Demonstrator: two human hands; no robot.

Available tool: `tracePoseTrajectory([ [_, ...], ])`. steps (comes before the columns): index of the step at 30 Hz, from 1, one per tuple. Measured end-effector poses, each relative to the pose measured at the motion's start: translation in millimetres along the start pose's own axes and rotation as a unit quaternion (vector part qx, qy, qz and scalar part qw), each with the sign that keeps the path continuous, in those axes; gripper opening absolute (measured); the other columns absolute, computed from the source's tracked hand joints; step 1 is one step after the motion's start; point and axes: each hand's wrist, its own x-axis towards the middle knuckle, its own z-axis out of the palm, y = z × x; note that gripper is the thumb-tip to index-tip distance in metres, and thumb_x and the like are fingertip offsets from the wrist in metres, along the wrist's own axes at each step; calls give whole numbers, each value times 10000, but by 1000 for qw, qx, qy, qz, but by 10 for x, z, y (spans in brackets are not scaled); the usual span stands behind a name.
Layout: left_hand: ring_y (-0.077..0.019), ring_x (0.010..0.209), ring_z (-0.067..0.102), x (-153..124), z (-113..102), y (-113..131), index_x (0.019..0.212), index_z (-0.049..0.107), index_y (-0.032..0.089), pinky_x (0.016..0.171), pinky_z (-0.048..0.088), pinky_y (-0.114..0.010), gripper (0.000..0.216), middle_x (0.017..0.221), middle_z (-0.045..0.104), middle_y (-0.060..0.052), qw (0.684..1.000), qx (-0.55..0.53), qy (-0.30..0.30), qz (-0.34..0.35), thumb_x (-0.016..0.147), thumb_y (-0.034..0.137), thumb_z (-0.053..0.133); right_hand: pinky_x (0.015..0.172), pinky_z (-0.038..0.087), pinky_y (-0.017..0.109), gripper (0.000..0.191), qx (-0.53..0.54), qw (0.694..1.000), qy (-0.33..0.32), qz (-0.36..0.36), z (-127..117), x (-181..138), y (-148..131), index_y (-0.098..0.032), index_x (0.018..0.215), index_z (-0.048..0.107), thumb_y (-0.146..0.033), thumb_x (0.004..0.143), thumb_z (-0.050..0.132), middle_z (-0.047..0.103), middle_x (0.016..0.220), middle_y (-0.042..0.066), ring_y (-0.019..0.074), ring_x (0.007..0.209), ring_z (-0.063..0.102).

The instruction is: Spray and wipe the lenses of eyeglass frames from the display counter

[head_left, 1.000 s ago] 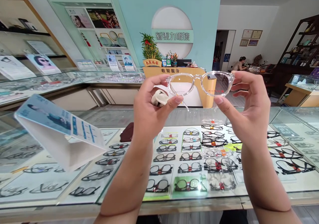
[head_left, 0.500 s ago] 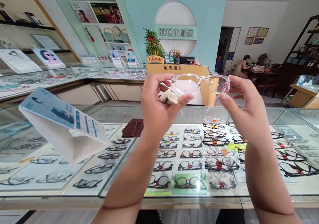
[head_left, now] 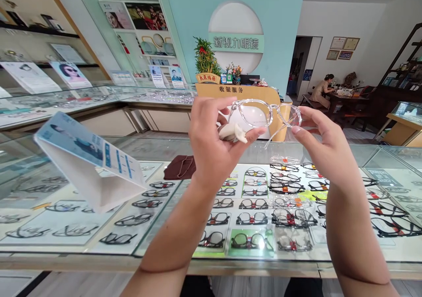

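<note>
A pair of clear-framed eyeglasses (head_left: 274, 107) is held up in front of me above the glass counter. My left hand (head_left: 214, 138) is closed, its fingers and thumb at the left lens end of the frame. A crumpled off-white cloth (head_left: 232, 132) is tucked in that same hand below the lens. My right hand (head_left: 321, 141) pinches the other end of the frame between thumb and fingers. One thin clear temple arm hangs down beneath the bridge.
Under the glass counter (head_left: 171, 264) lie rows of eyeglasses (head_left: 252, 218). On top stand a tilted card sign (head_left: 89, 156) and a dark red pouch (head_left: 180, 167). Farther back are a cash desk (head_left: 237, 92) and a person (head_left: 322, 91) seated at a table.
The eyeglasses have turned, with the right lens now at a sharper angle to me. My left hand has shifted slightly to the right, and the hands are closer together.
</note>
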Motion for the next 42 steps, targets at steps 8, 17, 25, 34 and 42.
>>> tracePoseTrajectory([
  [8,-200,876,603,16,43,-12,1245,701,285,735,530,-380,630,1094,608,-51,998,7,26,62,749,598,931,1002,598,553,410,21,998,-54,14,-42,34,49,-269,1346,713,-424,967,700,778,1289,99,270,1101,732],
  [17,-210,888,650,24,28,-161,1285,682,301,766,550,-367,681,1088,658,-52,1000,6,12,-1,761,689,878,987,609,532,431,-15,998,37,-57,-19,25,44,-321,1335,673,-480,942,752,733,1282,92,276,1103,717],
  [25,-201,885,684,20,34,-185,1320,704,314,799,588,-369,616,1151,738,-56,998,-21,-20,-48,817,637,854,972,596,569,488,-66,983,131,-110,39,-19,-73,-359,1389,617,-507,941,744,653,1250,105,334,1183,658],
  [34,-174,786,648,-26,84,-263,1358,693,331,688,556,-333,672,1208,758,-63,998,-24,-5,-61,776,594,903,984,576,626,590,-52,984,131,-110,94,-66,-144,-410,1437,564,-502,898,784,608,1355,118,388,1280,589],
  [42,-172,796,649,-29,87,-301,1430,641,326,685,548,-319,773,1253,746,-73,999,-16,7,-49,752,561,929,970,588,668,745,-80,979,136,-132,151,-90,-128,-453,1545,466,-469,878,797,566,1482,126,427,1374,530],
])
